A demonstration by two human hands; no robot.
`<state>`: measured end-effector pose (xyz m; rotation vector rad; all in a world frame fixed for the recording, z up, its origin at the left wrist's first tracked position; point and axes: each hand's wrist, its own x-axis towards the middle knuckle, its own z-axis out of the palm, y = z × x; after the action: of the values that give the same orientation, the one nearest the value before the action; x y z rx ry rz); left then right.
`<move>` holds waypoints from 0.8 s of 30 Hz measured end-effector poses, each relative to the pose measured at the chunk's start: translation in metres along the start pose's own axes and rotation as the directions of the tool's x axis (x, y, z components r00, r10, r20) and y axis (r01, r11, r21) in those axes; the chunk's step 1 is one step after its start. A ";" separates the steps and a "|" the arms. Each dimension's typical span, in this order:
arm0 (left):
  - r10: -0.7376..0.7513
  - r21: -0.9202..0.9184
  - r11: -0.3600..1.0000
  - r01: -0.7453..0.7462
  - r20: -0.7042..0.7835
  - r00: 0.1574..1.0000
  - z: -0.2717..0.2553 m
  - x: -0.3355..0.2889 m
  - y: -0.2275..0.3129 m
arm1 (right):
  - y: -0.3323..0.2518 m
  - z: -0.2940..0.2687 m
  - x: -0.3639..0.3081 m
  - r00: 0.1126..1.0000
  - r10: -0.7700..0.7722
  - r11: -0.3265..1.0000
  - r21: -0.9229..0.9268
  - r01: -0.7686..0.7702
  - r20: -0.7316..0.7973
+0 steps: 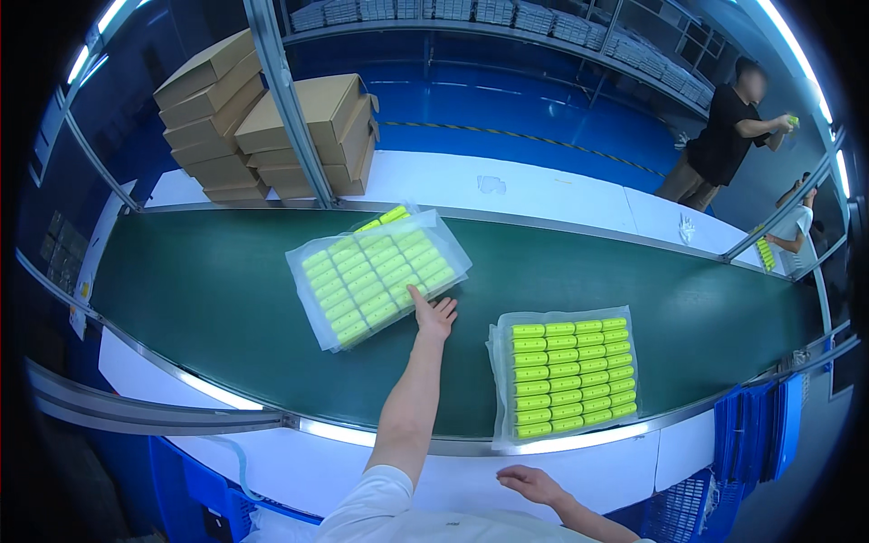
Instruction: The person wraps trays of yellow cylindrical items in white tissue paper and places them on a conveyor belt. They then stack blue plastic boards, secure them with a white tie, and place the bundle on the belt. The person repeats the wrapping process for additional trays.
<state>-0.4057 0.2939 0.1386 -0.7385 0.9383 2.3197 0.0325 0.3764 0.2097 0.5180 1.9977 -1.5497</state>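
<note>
My left hand (435,317) reaches out over the green conveyor belt (217,299), fingers spread, fingertips touching the near right edge of a clear-wrapped tray of yellow-green parts (376,274). That tray lies skewed on the belt, with another such tray partly hidden beneath it. A second wrapped tray of yellow-green parts (568,376) lies at the belt's near edge, to the right of my left arm. My right hand (529,484) rests flat on the white ledge (588,471) in front of that tray and holds nothing.
Stacked brown cardboard boxes (272,136) stand on the white table beyond the belt, behind a metal post (290,109). Another person (724,136) stands at the far right holding a yellow-green part. Blue crates (760,434) sit at the lower right.
</note>
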 end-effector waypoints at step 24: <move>-0.050 0.753 0.654 0.076 -0.057 0.997 -0.045 -0.208 -0.165 | 0.152 -0.252 0.051 0.936 -0.142 0.522 0.780 0.346 -0.321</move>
<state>-0.1388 0.3085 0.1726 -0.4201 1.7025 1.5921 0.0374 0.6577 0.1088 0.8071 1.3649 -2.7429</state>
